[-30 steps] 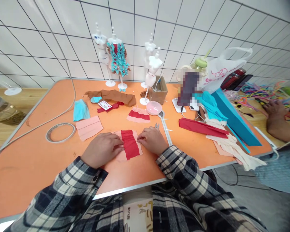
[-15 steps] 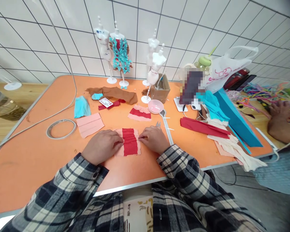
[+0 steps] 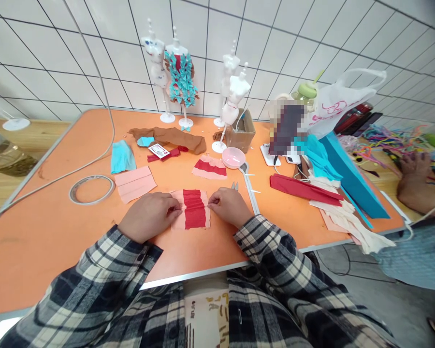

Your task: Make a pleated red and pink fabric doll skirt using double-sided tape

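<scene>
In front of me on the orange table lies a pink crepe-paper piece with a wide red band [image 3: 195, 210] down its middle. My left hand [image 3: 150, 216] pinches its left edge, thumb and fingers together. At the right edge my right hand [image 3: 230, 206] does the same, fingertips pressed on the pink margin. The tips of a small metal tool [image 3: 235, 185] show just behind my right hand; the rest of it is hidden. A similar smaller pink and red piece [image 3: 210, 167] lies further back. To the left sit a folded pink piece [image 3: 135, 184] and a light-blue piece [image 3: 122, 157].
White mini dress forms [image 3: 183, 72] stand along the tiled wall, one dressed in blue bows. A pink bowl [image 3: 234, 158], a cardboard box [image 3: 241, 133] and a tape roll [image 3: 92, 189] stand on the table. Red paper [image 3: 304, 189] lies right. Another person's hand [image 3: 415, 166] rests far right.
Both hands stay at the edges of the banded piece. My left hand has shifted slightly left along with its fingertips. The whole view has tilted a little.
</scene>
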`<state>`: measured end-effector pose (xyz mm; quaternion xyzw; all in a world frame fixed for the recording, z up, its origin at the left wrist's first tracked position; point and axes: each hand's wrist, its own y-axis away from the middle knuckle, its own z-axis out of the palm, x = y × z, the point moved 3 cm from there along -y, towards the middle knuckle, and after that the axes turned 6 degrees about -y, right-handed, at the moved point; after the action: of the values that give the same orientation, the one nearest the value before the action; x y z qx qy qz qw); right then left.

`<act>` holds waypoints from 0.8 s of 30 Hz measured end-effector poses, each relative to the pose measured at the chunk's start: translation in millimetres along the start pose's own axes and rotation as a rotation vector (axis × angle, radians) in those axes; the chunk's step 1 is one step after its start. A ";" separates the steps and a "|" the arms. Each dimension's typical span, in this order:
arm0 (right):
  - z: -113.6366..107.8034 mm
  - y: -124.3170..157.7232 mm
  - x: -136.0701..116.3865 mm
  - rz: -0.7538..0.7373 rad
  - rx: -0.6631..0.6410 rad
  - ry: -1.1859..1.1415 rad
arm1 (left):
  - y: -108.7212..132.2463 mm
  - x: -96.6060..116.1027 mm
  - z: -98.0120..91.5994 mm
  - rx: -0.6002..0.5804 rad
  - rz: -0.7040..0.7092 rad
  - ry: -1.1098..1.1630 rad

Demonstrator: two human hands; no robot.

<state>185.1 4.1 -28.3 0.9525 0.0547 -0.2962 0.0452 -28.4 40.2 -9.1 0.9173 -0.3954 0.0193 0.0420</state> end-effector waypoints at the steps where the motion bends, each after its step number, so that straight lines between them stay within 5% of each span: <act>1: -0.9 -0.6 -0.9 0.001 -0.017 0.020 | 0.2 -0.1 0.1 0.002 -0.001 0.003; 9: -9.1 -20.5 -12.9 0.131 -0.254 0.275 | 0.1 -5.5 1.9 -0.005 -0.026 0.034; 21: -13.6 -41.3 -18.5 0.192 -0.367 0.380 | 6.0 -34.9 10.0 -0.037 -0.048 0.124; 24: -16.5 -44.4 -18.7 0.220 -0.386 0.387 | 10.2 -40.2 0.3 0.032 -0.040 0.098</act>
<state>173.2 48.6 -6.5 0.9653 0.0141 -0.0863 0.2460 -63.4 62.2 -11.5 0.9235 -0.3742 0.0698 0.0472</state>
